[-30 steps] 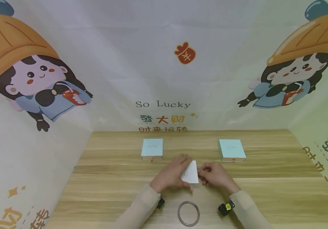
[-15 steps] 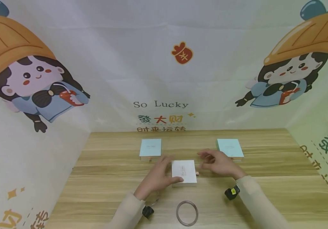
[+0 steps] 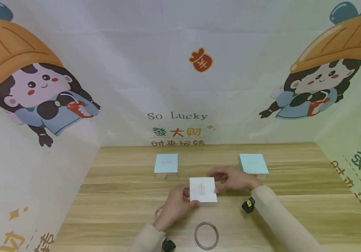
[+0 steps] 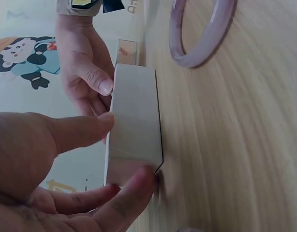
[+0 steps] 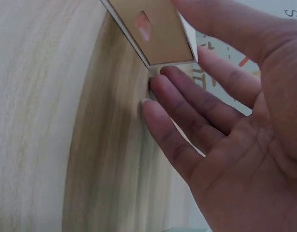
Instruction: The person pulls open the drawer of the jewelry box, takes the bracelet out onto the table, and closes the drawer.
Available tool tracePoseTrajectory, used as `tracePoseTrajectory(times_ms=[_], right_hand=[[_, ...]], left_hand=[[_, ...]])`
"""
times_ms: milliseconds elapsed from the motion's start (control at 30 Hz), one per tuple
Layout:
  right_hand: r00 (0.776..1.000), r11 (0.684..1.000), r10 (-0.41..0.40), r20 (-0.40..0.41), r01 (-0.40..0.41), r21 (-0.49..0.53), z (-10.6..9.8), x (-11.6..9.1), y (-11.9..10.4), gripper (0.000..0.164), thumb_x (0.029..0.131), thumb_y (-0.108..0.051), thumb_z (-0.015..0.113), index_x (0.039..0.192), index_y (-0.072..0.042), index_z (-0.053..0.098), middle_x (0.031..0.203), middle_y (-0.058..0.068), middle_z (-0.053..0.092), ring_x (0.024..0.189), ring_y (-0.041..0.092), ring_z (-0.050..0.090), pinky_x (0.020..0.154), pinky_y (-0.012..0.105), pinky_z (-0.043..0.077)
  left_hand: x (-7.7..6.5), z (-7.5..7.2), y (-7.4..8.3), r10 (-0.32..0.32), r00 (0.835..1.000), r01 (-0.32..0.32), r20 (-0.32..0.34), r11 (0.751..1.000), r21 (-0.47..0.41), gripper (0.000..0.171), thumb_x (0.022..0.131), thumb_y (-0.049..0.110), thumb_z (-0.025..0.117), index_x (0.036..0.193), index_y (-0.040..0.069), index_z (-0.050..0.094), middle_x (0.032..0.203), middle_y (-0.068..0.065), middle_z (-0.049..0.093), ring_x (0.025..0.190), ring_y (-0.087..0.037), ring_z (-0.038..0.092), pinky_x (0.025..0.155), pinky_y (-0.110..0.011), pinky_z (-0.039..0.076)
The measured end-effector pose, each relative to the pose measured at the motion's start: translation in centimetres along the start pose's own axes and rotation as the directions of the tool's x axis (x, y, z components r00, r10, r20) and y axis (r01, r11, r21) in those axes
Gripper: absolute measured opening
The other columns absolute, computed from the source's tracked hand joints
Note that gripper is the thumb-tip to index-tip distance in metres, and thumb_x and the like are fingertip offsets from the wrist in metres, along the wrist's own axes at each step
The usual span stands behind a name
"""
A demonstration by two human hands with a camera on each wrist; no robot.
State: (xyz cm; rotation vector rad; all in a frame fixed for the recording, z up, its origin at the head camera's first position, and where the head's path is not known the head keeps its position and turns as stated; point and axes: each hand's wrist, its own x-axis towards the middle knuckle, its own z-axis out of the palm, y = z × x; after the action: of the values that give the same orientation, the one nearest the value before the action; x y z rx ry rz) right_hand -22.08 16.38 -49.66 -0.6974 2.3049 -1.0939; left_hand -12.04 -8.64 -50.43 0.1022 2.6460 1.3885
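Observation:
A small white drawer box [image 3: 203, 190] with gold lettering lies on the wooden table, in the middle of the head view. My left hand [image 3: 175, 204] grips its near left corner, thumb at the front top edge and fingers at the left side. From the right, my right hand [image 3: 233, 180] curls around the far right corner, thumb at the right edge and fingers behind. The right wrist view shows the tan drawer front [image 5: 169, 41] with a pink pull tab [image 5: 143, 26]. A purple bangle [image 4: 206, 52] lies in front of the box.
Two pale blue boxes stand farther back, a left one [image 3: 166, 164] and a right one [image 3: 253, 163]. Beside my left hand, a second bangle [image 3: 157, 212] is partly hidden. Printed cloth walls [image 3: 130, 70] enclose the table [image 3: 120, 196] behind and at the sides.
My left hand has drawn back from over the box to its near left corner. My right hand pulled away from the right-side tab, then came to the far right corner.

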Motion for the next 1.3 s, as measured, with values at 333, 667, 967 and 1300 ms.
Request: tracePoseTrajectory(times_ms=[333,667,967,1300], right_hand=[[1.0,1.0,-0.011,-0.019,0.01,-0.009,0.2,0.2,0.3,0.054,0.081,-0.023,0.088,0.13,-0.011,0.068,0.116,0.003,0.072,0.109,0.022,0.067,0.096,0.045,0.057],[0.996,0.998,-0.058,-0.063,0.058,0.007,0.4,-0.3,0.9,0.036,0.085,-0.022,0.085,0.116,-0.009,0.074,0.103,0.003,0.075,0.093,0.014,0.068,0.081,0.028,0.056],[0.991,0.999,-0.031,-0.13,0.032,0.004,0.8,-1.7,1.6,0.017,0.09,-0.023,0.079,0.103,-0.012,0.077,0.099,0.001,0.076,0.089,0.012,0.066,0.079,0.027,0.053],[0.971,0.998,-0.025,-0.236,0.039,0.058,2.7,-3.4,1.0,0.016,0.093,-0.017,0.076,0.102,-0.005,0.074,0.097,0.006,0.074,0.086,0.012,0.066,0.072,0.02,0.054]], left_hand=[[0.1,0.0,0.3,-0.022,1.0,0.021,-0.018,0.999,-0.032,0.05,0.079,0.009,0.086,0.119,-0.008,0.061,0.093,-0.011,0.07,0.078,-0.016,0.062,0.064,-0.024,0.053],[0.7,-0.6,0.0,-0.043,0.999,0.042,-0.02,0.998,-0.045,0.039,0.078,0.007,0.087,0.11,-0.003,0.067,0.088,-0.009,0.066,0.077,-0.017,0.061,0.064,-0.025,0.05],[2.4,-1.3,-0.5,-0.018,0.999,0.018,-0.029,1.0,0.021,0.027,0.085,0.009,0.081,0.11,0.001,0.073,0.095,-0.01,0.071,0.086,-0.019,0.064,0.075,-0.031,0.055],[4.1,-1.3,-0.1,-0.083,0.994,0.083,-0.074,0.996,-0.015,0.028,0.093,0.007,0.071,0.118,-0.006,0.071,0.108,-0.018,0.073,0.097,-0.025,0.068,0.082,-0.036,0.058]])
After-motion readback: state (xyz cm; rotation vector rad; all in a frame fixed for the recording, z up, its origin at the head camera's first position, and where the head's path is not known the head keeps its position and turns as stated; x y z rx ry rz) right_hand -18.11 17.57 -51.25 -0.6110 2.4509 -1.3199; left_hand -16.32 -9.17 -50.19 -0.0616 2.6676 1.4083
